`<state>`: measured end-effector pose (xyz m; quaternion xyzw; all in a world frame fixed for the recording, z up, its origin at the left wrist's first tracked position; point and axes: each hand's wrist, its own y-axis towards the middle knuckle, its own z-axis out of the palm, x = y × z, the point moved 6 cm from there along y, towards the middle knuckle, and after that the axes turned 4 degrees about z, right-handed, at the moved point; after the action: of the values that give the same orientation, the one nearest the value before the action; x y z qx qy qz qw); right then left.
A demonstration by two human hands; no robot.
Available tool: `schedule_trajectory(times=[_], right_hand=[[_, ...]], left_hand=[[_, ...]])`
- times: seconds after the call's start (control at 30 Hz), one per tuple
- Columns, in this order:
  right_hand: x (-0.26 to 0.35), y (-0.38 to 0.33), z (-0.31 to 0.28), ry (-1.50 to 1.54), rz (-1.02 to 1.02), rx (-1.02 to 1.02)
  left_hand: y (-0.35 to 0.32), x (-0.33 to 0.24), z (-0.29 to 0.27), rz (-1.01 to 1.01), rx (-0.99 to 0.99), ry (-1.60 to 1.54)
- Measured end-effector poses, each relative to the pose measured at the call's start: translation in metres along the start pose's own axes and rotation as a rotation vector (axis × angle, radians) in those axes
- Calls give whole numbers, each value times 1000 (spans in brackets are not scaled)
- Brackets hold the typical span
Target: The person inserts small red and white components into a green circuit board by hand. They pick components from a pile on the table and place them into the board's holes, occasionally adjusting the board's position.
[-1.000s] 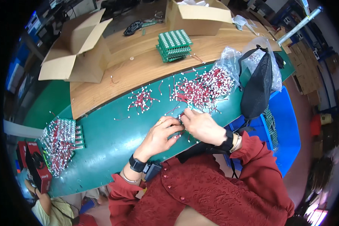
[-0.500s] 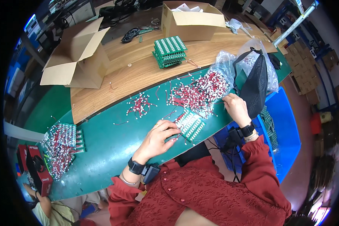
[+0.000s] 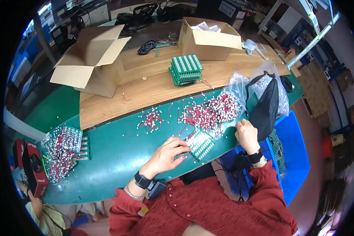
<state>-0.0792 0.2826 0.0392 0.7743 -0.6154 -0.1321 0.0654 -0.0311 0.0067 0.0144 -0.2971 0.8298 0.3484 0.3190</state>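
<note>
"Several circuit boards (image 3: pixel 85 147) at far left lie amid red-wired leads (image 3: pixel 59 153): done?"

"Probably; the tangle hides their joints."

"And centre?"

"The left hand (image 3: pixel 167 154); beyond it, a stack of panels (image 3: pixel 186 67), seemingly bare, likely remaining. On the green bench (image 3: pixel 110 157), the panel in work (image 3: pixel 201 146) has its left edge under those fingers, pinched or merely touched: one cannot tell."

"Rightmost?"

"A heap of leads (image 3: pixel 202 115), apparently unused; beside it the right hand (image 3: pixel 247 137) has fingers curled inward, any held lead too small to discern."
</note>
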Motion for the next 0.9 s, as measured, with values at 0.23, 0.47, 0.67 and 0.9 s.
schedule_trajectory(times=[0.23,0.47,0.67,0.9], right_hand=[[-7,1,-20,341,174,23],[79,11,11,1593,309,539],[90,12,19,1076,76,354],[96,15,3,823,-81,212]], left_hand=[[0,0,1,-8,-7,-1],[-4,3,-3,-4,-2,-22],[-1,1,-2,44,-51,-24],[-3,4,1,38,-31,-23]])
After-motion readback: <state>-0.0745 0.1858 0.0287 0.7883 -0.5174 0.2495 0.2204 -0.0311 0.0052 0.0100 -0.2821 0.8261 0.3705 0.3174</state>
